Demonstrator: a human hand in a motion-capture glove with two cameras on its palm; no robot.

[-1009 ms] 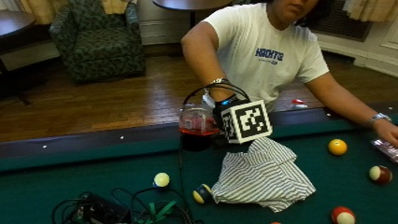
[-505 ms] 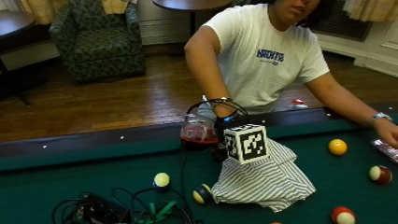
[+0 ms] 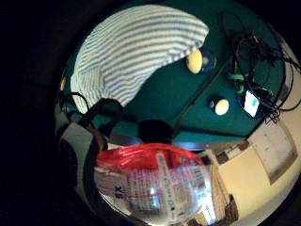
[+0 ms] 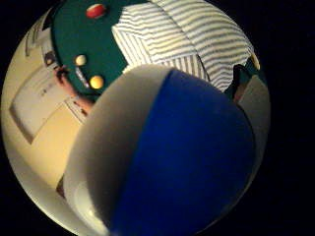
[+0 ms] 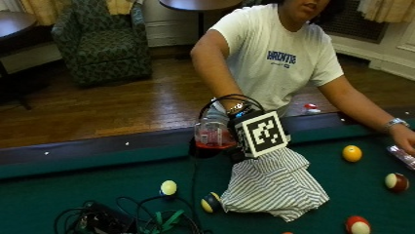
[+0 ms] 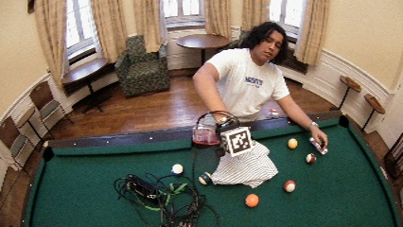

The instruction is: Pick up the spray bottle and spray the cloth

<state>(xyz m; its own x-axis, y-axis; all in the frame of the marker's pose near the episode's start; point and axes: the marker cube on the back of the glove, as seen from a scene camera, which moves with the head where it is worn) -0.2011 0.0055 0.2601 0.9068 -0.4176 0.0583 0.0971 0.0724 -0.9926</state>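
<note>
Over the pool table's near rail [image 5: 97,153], my gloved right hand [image 5: 235,146] grips a clear spray bottle [image 5: 211,136] with red liquid in it. The bottle [image 3: 150,183] sits close under the palm in the little finger side view. A white and blue rounded surface [image 4: 167,157] fills much of the thumb side view, close to the palm. The blue-and-white striped cloth [image 5: 272,185] lies crumpled on the green felt just below and in front of the hand, and also shows in the palm views as cloth [image 3: 136,52] and cloth [image 4: 197,39].
A blue-striped ball [image 5: 211,202] touches the cloth's edge, with a pale yellow ball [image 5: 168,187] beside it. A tangle of cables [image 5: 129,222] lies toward the table's middle. A yellow ball [image 5: 352,153] and two red ones [image 5: 396,181] [image 5: 357,225] lie by the bare left hand [image 5: 403,139].
The hand dipped toward the cloth with the bottle, then came back up. The bottle stays in its grip at nearly the same spot. The cloth has not moved.
</note>
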